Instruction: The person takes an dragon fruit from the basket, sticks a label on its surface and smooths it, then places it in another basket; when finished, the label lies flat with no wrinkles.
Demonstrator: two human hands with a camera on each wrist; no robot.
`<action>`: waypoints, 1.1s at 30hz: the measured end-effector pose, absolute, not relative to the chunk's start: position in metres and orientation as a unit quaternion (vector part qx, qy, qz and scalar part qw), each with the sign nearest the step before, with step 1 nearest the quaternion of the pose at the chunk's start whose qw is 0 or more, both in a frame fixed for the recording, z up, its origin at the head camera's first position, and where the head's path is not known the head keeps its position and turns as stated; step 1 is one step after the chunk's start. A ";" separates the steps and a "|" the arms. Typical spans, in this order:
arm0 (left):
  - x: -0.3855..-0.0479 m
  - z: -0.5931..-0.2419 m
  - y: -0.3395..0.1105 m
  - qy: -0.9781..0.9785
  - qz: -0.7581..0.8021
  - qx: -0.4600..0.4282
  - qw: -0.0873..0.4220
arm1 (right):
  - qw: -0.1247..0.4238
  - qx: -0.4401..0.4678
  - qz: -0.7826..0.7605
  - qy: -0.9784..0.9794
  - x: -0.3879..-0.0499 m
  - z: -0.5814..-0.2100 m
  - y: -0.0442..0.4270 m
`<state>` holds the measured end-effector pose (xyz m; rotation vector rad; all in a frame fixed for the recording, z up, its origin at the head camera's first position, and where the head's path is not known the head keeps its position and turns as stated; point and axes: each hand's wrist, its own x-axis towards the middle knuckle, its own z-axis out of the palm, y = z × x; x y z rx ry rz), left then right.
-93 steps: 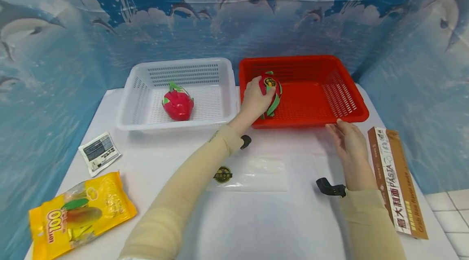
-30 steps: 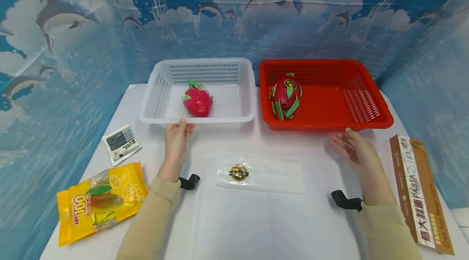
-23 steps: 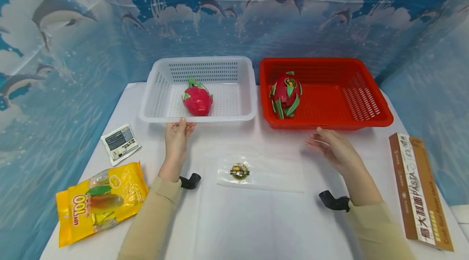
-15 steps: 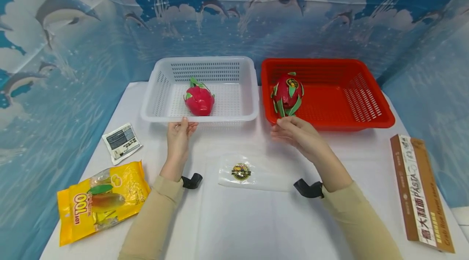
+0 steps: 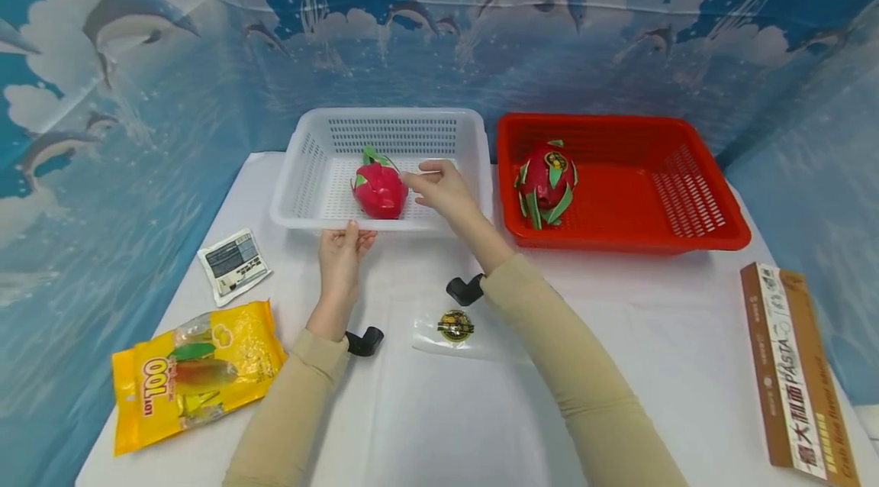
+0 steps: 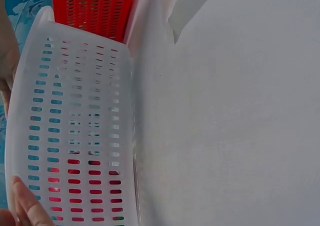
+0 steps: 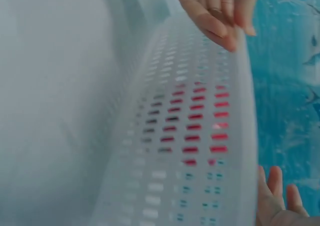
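In the head view, a white basket [image 5: 312, 223] holds a pink dragon fruit [image 5: 381, 193] with green leaf tips. The left hand [image 5: 339, 266] pinches the basket's front rim between thumb and fingers; the left wrist view shows its fingertips [image 6: 30, 203] at that rim. The right hand [image 5: 449, 193] reaches over the front rim, fingers spread and slightly bent, close to the fruit's right side; contact cannot be told. A second dragon fruit [image 5: 547, 185], with a round dark sticker, lies at the left end of the red basket [image 5: 632, 244].
A clear plastic bag [image 5: 439, 342] with a round label lies in front, partly under the right arm. At left are a small silver packet [image 5: 236, 266] and a yellow mango bag [image 5: 199, 372]. A long pasta box [image 5: 800, 372] lies at right. A dolphin-print curtain stands behind.
The sticker dragon fruit was let go in the red basket and the left hand moved to the white basket's rim. The right hand left the red basket and moved left over the white one.
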<state>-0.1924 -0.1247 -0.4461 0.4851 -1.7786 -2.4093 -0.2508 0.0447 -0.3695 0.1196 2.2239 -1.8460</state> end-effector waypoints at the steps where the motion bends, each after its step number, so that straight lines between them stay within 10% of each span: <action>1: -0.192 -0.446 -0.124 -0.587 -0.792 0.160 0.056 | 0.123 0.043 -0.623 0.772 -0.255 -0.371 0.039; 12: -0.193 -0.446 -0.122 -0.582 -0.792 0.167 0.074 | 0.089 0.075 -0.499 0.859 -0.277 -0.387 -0.011; 33: -0.195 -0.449 -0.121 -0.594 -0.784 0.162 0.077 | 0.208 0.066 -0.387 0.896 -0.298 -0.405 -0.024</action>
